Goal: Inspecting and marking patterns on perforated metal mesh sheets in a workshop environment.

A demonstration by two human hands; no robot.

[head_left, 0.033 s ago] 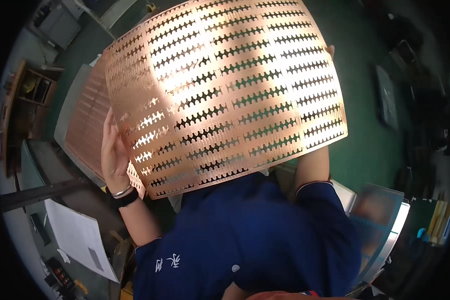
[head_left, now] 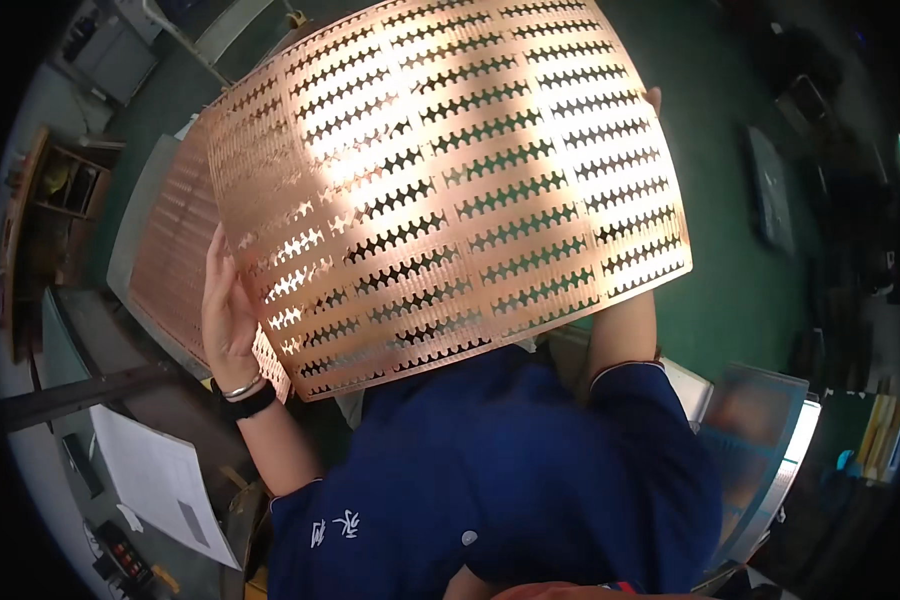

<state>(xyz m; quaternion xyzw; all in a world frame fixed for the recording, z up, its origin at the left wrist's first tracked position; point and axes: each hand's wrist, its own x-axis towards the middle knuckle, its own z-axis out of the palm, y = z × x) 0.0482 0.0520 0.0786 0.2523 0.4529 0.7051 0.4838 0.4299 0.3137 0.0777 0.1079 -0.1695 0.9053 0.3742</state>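
A large copper-coloured perforated sheet (head_left: 450, 240), cut with rows of jagged slots, is held up tilted before my chest and shines brightly in its middle and right part. My left hand (head_left: 232, 325) grips its left edge, with a bracelet and a dark band at the wrist. Behind the sheet's right side runs my right forearm; most of my right hand (head_left: 655, 100) is hidden, and only a fingertip shows at the right edge. A stack of similar copper sheets (head_left: 175, 235) lies beyond my left hand.
White paper (head_left: 165, 485) lies at the lower left beside a dark metal bar (head_left: 90, 392). A wooden shelf (head_left: 65, 190) stands at far left. Blue-framed translucent panels (head_left: 755, 450) sit at lower right. Green floor (head_left: 715, 330) shows on the right.
The held sheet sits very slightly further left in the picture. Both hands keep their places on it.
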